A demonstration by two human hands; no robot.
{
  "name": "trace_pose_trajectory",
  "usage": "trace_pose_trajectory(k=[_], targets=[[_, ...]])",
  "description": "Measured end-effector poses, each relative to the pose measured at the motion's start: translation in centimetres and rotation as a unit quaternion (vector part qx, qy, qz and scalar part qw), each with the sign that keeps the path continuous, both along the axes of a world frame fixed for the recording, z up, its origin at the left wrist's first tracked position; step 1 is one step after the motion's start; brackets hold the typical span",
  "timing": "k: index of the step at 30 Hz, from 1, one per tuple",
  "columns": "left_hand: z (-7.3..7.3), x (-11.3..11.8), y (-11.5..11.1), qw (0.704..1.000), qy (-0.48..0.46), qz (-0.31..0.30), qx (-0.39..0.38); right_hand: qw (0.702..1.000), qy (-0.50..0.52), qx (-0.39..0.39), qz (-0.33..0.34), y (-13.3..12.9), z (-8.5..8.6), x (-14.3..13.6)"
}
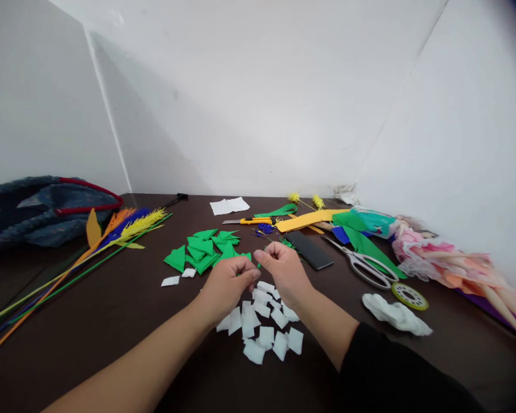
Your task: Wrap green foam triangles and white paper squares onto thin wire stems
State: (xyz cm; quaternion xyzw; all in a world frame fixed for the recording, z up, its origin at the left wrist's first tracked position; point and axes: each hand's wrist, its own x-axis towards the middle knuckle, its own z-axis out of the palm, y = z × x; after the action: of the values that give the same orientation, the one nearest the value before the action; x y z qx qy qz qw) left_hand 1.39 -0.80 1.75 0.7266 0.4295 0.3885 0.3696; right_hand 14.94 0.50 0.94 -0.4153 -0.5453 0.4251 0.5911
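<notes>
Left hand (229, 282) and right hand (284, 268) are pinching a small green paper piece (258, 265) between pressed fingertips over the white paper squares (262, 327), green folded triangles (204, 249) at 11 o'clock; best folding it close, creasing firmly.

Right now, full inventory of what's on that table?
Green folded paper triangles: a pile, centre, beyond the hands.
White folded paper pieces: many, under the hands; two more at left.
Grey-handled scissors: one, right.
Yellow utility knife: one, far centre.
Black flat slab: one, centre-right.
Yellow paper strip: one, far right-centre.
Doll in pink dress: one, right edge.
Crumpled white tissue: one, right.
Feathery coloured stems: several, left.
Dark blue bag: one, far left.
Left hand, right hand: together, pinching a small green piece.
</notes>
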Motion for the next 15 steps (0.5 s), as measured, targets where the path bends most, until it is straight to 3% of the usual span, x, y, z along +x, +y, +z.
trace_pose_trajectory(k=[5,15], targets=[[-0.23,-0.12,0.11,0.999,-0.036,-0.007,-0.018,0.997,0.025,0.015,0.072,0.1,0.31,0.65],[-0.17,-0.1,-0.1,0.998,-0.037,-0.028,-0.047,0.998,-0.055,0.031,-0.031,-0.04,0.53,0.81]])
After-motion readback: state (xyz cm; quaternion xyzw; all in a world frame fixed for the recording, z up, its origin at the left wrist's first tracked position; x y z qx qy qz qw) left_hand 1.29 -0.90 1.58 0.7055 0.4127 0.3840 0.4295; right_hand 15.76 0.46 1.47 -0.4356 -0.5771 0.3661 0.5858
